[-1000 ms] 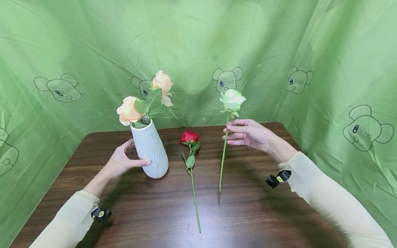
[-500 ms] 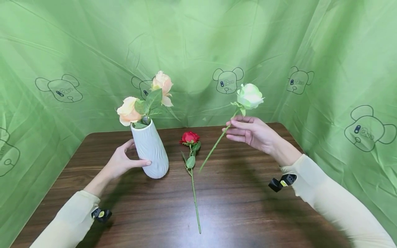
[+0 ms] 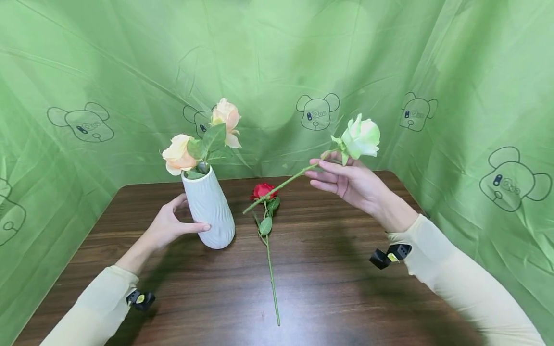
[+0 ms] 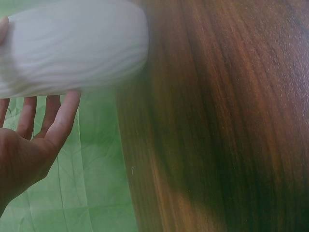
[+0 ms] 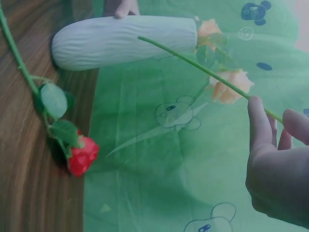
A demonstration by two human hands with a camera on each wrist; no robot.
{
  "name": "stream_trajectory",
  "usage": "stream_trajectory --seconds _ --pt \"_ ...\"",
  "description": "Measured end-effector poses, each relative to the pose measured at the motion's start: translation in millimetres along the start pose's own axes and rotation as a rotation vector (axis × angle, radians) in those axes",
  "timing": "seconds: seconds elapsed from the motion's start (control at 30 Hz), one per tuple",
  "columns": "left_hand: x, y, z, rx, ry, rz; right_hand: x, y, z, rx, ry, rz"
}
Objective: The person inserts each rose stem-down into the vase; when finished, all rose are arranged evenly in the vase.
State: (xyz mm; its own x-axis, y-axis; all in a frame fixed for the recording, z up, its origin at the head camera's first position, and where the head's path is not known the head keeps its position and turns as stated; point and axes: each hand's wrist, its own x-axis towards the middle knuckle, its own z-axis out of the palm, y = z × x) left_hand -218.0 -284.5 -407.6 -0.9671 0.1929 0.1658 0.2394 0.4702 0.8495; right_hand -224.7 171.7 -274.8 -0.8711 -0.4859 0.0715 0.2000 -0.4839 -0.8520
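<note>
My left hand (image 3: 170,223) grips the white ribbed vase (image 3: 209,206), thumb across its front and fingers behind. Two peach roses (image 3: 179,154) with green leaves stand in the vase, which tilts slightly. In the left wrist view the vase (image 4: 77,46) fills the upper left, fingertips at its side. My right hand (image 3: 350,185) pinches the stem of a pale green-white rose (image 3: 363,137) just below the bloom. Its bare stem slants down and left toward the vase, passing over the red rose in the head view. The right wrist view shows the stem (image 5: 193,65) overlapping the vase.
A red rose (image 3: 264,191) lies on the brown wooden table (image 3: 207,298) between the hands, its stem pointing toward the front. Green cloth (image 3: 268,57) with bear-head outlines hangs behind and at both sides. A small black device (image 3: 389,255) sits at each wrist.
The pale green-white rose has turned from nearly upright to a slant, its bloom moving right and its stem end swinging up and left. The left hand and vase have stayed put.
</note>
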Motion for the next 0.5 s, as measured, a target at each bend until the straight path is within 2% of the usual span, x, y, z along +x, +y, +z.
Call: stream_trajectory --seconds 0.2,0.5 --pt "0.4 2.4 -1.1 0.009 0.000 0.007 6.1 -6 17 0.056 -0.015 -0.061" --pt "-1.3 3.5 0.6 0.001 0.002 0.005 15.2 -7 38 0.176 -0.087 -0.091"
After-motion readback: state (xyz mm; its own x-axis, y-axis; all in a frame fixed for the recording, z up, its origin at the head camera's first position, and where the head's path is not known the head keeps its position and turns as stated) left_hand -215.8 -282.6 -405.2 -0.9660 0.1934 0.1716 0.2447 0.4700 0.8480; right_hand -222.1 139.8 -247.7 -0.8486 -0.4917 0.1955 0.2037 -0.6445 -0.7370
